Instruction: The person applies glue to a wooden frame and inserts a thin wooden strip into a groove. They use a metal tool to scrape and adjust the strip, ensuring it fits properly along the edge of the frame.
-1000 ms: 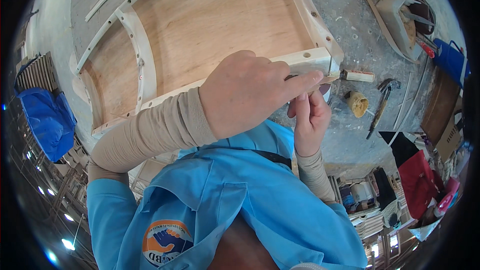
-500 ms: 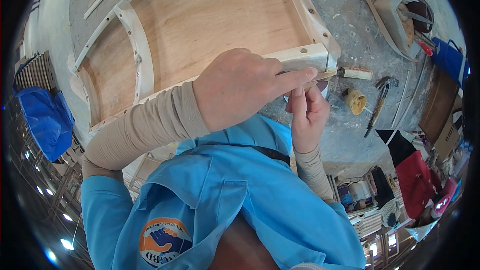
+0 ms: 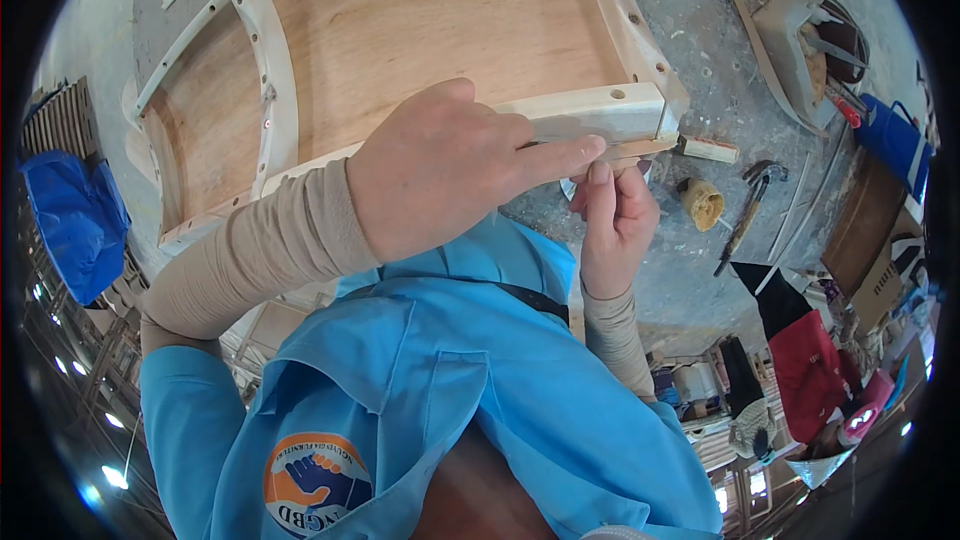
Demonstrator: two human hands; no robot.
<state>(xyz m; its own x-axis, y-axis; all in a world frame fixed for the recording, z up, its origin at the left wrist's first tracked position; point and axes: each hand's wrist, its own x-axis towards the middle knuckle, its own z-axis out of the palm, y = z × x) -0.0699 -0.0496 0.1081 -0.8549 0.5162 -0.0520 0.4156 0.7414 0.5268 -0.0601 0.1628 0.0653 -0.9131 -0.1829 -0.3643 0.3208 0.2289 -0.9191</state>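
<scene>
Near right hand (image 3: 618,230), cup (image 3: 690,197), yellowish paste (image 3: 708,206) inside

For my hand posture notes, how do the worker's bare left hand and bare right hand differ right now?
The bare left hand turns its back to the camera, while the bare right hand shows its thumb and curled fingers. The left hand points one finger toward picture right; the right hand points its thumb up the picture, beside the thin tan strip. Both emerge from beige fabric sleeves.
</scene>
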